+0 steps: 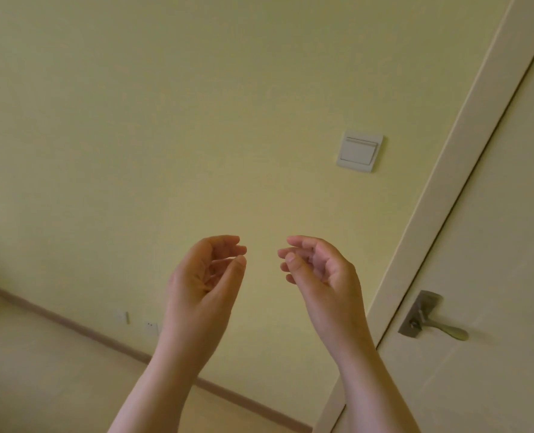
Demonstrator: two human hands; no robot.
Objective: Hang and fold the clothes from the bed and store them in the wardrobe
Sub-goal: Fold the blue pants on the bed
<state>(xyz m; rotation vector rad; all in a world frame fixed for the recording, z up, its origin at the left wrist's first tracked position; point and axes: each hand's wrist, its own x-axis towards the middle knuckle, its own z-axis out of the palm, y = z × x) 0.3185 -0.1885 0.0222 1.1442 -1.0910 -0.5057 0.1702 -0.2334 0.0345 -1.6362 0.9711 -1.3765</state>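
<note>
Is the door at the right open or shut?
Shut, it seems: the door lies flush in its frame, with only a thin dark seam between them.

Pale yellow wall (197, 104) (light switch (359, 152)) beside white door (493, 245).

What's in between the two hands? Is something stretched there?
Nothing is there. In the head view, the left hand and the right hand hold nothing, and the gap between them shows only the plain yellow wall behind.
</note>
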